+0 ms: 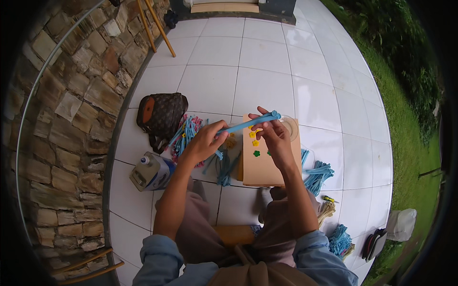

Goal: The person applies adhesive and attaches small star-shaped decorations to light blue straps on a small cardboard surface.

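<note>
A long light-blue strip [244, 125] with a rounded knob at its right end is held up between my hands, tilted slightly upward to the right. My left hand [208, 141] is closed around its lower left end. Near the knob, my right hand [274, 136] grips the strip with thumb and fingers, some fingers spread. Below lies a tan board [253, 172] bearing yellow flower-shaped pieces [255, 143] and a green flower-shaped piece [256, 153]. A clear round dish [292, 128] sits at the board's far right corner, partly behind my right hand.
Blue strips [318, 176] lie right of the board, with a yellow-green tool [330, 199] nearby. Pink and blue pieces [187, 136] are heaped left, beside a brown bag [163, 117] and a plastic jug [151, 172]. A stone wall [67, 143] borders the tiled floor.
</note>
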Demonstrator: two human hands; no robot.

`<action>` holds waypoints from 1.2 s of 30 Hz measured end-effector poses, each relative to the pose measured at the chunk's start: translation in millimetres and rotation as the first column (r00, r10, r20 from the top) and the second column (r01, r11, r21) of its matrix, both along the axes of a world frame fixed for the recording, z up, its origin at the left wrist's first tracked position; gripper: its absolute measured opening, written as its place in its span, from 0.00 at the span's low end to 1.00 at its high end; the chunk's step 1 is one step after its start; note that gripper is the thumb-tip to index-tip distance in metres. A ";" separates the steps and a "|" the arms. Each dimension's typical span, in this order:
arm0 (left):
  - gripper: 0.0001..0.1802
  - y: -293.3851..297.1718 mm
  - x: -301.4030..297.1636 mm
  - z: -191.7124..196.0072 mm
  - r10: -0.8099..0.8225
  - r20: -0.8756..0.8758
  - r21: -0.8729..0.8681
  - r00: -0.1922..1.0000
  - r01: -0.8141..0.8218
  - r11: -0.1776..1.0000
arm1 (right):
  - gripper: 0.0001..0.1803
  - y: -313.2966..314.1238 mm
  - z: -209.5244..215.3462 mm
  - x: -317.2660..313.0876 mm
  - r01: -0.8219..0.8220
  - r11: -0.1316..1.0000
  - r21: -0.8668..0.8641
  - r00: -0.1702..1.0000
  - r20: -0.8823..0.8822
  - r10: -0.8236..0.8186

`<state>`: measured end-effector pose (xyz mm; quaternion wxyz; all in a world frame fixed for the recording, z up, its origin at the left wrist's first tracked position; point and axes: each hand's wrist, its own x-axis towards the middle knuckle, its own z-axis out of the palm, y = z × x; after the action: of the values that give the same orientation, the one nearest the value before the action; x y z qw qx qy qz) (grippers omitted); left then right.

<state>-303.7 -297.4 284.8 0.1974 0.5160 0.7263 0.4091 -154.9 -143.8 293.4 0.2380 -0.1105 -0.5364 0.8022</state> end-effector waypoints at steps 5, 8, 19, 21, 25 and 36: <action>0.08 -5.9 2.2 6.6 0.050 -0.089 0.098 0.995 -0.041 0.994 | 0.20 -1.4 -7.3 -2.6 0.073 0.996 -0.059 0.997 0.029 -0.072; 0.09 -10.4 0.8 5.9 0.088 -0.118 0.129 0.989 -0.073 0.989 | 0.19 -3.6 -8.4 -4.5 0.108 0.983 -0.149 0.994 0.045 -0.103; 0.07 -37.4 -21.7 -7.1 0.064 -0.011 0.153 0.998 -0.062 0.986 | 0.22 -11.8 -1.0 -17.3 0.124 0.991 0.051 0.992 0.011 -0.125; 0.06 -36.3 -18.9 -5.0 0.114 0.312 0.185 0.943 -0.178 0.966 | 0.22 -7.9 -0.6 -15.3 0.155 0.985 0.079 0.987 0.027 -0.158; 0.04 -28.9 -11.9 6.2 0.160 0.606 0.211 0.779 -0.351 0.912 | 0.23 -4.3 4.0 -11.0 0.236 0.953 0.190 0.966 0.057 -0.250; 0.15 -16.4 -14.0 -16.6 0.042 0.615 0.327 0.787 -0.303 0.895 | 0.29 14.5 -11.2 -10.3 0.263 0.957 0.121 0.957 0.093 -0.274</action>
<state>-317.6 -313.9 268.3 0.2629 0.3213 0.5708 0.7084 -165.2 -129.2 282.2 0.3207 -0.2131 -0.5707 0.7253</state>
